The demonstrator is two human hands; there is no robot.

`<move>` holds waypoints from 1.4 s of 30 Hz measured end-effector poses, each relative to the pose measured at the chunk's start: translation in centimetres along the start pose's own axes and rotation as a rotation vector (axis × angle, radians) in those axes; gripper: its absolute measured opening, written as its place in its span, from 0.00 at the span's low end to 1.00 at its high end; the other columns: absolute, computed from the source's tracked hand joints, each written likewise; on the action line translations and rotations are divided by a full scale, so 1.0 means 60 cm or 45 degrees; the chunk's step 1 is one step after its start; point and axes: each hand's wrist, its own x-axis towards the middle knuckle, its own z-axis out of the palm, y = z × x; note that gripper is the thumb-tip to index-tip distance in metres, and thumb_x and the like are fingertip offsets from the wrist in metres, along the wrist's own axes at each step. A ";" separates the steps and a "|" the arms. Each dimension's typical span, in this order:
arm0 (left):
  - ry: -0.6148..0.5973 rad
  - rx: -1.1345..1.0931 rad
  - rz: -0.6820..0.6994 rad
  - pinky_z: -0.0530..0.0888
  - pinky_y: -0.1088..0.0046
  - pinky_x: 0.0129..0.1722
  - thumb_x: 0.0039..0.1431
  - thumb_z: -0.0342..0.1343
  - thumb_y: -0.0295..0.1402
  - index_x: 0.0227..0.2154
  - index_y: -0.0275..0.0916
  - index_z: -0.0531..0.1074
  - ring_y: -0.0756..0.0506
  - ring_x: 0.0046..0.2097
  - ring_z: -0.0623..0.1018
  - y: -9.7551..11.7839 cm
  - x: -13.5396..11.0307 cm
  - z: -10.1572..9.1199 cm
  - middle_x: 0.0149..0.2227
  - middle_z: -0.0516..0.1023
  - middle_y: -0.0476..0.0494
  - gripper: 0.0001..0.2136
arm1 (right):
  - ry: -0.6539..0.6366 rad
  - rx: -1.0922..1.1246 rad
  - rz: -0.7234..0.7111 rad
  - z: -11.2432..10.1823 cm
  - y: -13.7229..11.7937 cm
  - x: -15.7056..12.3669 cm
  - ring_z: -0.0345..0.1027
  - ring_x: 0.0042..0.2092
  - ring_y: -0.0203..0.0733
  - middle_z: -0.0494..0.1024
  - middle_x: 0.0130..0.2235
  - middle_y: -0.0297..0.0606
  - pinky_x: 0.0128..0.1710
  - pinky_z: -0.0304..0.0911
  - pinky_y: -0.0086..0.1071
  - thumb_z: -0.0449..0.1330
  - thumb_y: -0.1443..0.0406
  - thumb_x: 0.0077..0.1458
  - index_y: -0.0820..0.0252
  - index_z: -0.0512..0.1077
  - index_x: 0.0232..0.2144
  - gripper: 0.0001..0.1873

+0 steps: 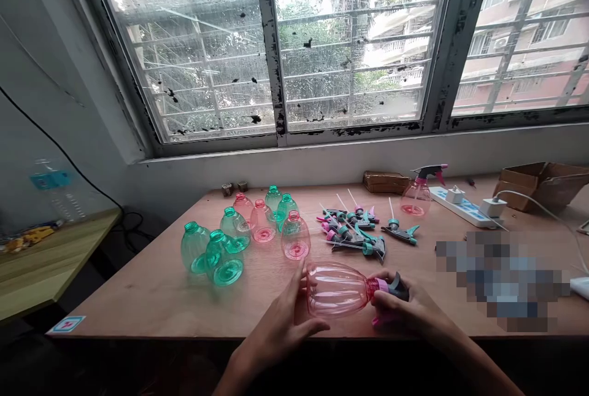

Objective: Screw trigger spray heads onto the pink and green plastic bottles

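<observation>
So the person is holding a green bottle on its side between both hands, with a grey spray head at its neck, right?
Not quite: the bottle is pink, not green, as the head view shows. It does lie on its side, with the left hand at its base and the right hand on the grey spray head at its neck.

Desk (161, 298): green bottles (216, 248) at left, pink bottles (294, 235) beside them, upright. Loose trigger heads (354, 230) piled centre. Assembled sprayer (418, 193) near power strip (462, 205). Cardboard box (543, 184) far right.
</observation>
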 end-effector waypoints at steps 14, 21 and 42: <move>-0.011 0.007 -0.049 0.65 0.58 0.63 0.59 0.64 0.36 0.70 0.48 0.41 0.38 0.60 0.71 0.009 0.002 -0.003 0.60 0.70 0.39 0.44 | -0.020 0.084 0.007 0.003 -0.015 -0.005 0.73 0.28 0.42 0.78 0.27 0.34 0.30 0.76 0.37 0.71 0.50 0.46 0.60 0.73 0.40 0.25; 0.011 0.037 -0.036 0.67 0.59 0.62 0.61 0.61 0.37 0.69 0.51 0.41 0.39 0.59 0.72 0.008 0.001 0.000 0.59 0.72 0.42 0.41 | -0.050 0.103 0.023 0.001 -0.011 -0.003 0.73 0.27 0.42 0.78 0.26 0.33 0.30 0.77 0.38 0.71 0.51 0.47 0.60 0.73 0.40 0.25; -0.005 0.033 -0.057 0.67 0.60 0.62 0.61 0.62 0.34 0.70 0.50 0.37 0.41 0.59 0.72 0.004 0.003 0.002 0.58 0.72 0.41 0.44 | -0.065 0.131 0.037 -0.001 -0.007 -0.001 0.72 0.29 0.40 0.77 0.28 0.34 0.31 0.78 0.39 0.71 0.52 0.48 0.61 0.71 0.42 0.25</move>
